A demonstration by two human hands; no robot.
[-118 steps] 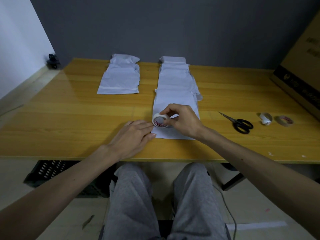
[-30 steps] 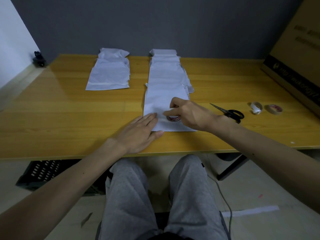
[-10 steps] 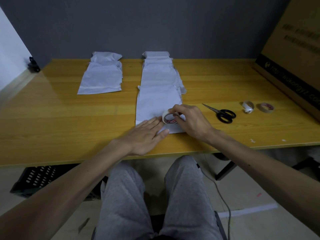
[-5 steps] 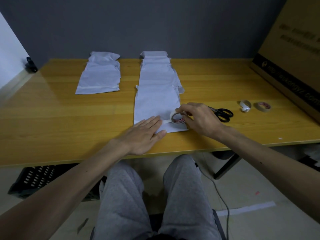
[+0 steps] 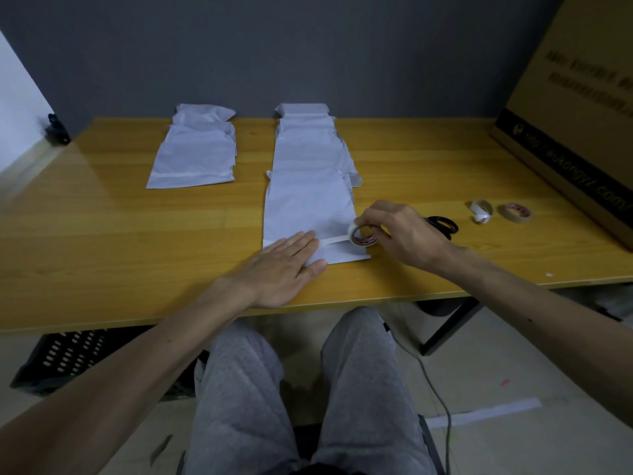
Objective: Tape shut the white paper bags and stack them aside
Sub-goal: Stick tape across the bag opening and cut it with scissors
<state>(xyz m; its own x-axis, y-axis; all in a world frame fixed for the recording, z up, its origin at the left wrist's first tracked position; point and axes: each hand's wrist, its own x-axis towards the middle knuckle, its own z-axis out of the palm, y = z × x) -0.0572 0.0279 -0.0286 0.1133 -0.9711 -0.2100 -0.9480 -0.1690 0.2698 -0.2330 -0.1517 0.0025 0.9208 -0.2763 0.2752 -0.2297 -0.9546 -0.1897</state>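
**Wooden table: tape drawn out across the nearest bag**

Against a grey wall, a wooden table (image 5: 137, 241) is seen from above; a row of white paper bags (image 5: 305, 145) runs down its middle, and the nearest bag (image 5: 308, 207) lies at the front edge. The left hand (image 5: 284, 269) is laid flat on that bag's near left corner, fingers straight and together, pressing; the right hand (image 5: 404, 234) is curled round a tape roll (image 5: 361, 234), pinched between thumb and fingers.

A second ago the roll was held against the left fingertips; now it is set further right, and a strip of tape (image 5: 334, 239) is stretched between the two hands across the bag's near end. From this it is judged that the seal is being laid but not finished; the strip is not yet cut, and the bag is not yet moved to the stack of bags (image 5: 195, 159) at the far left.

Much is hidden. The start of the strip is covered by the left fingers; whether the strip is already stuck down or only held above the paper cannot be told. The scissors (image 5: 443, 224) are shown by their handles only, the blades being covered by the right hand. Two spare rolls (image 5: 481, 210) lie beyond them; the cardboard box (image 5: 575, 114) is cut off at the right edge, its print too blurred to be read. How many bags are in the row cannot be counted.
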